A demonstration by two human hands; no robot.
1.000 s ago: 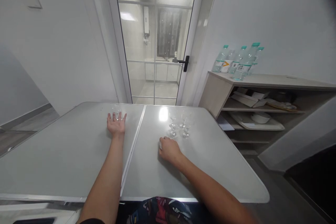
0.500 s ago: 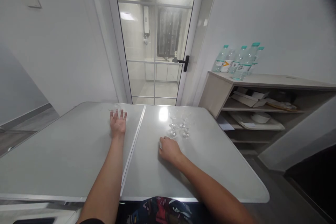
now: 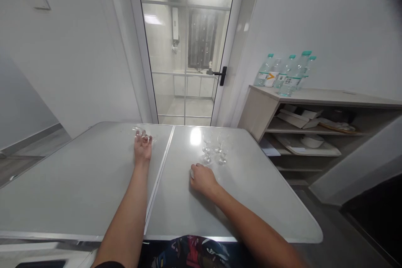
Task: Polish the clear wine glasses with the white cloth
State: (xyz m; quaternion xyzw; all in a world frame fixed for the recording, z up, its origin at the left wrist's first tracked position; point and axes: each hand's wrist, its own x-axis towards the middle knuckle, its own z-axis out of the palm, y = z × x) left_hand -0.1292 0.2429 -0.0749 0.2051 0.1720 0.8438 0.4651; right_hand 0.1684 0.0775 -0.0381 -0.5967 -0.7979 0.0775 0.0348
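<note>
My left hand [image 3: 143, 147] reaches to the far middle of the grey folding table [image 3: 78, 184], its fingers closed round a clear stemmed glass [image 3: 142, 132] that lies tilted on its side. My right hand [image 3: 202, 179] rests curled on the table's right half, knuckles up, with something small and white at its fingertips that I cannot make out. Just beyond it stand three clear stemmed glasses [image 3: 216, 147], upright and close together.
A glass door [image 3: 188, 50] with a black handle is behind the table. To the right stands a low wooden shelf unit [image 3: 314, 121] with several water bottles [image 3: 287, 73] on top and papers and dishes inside.
My left hand went from spread flat behind the lying glass to closing its fingers on it. The right hand has not moved.
</note>
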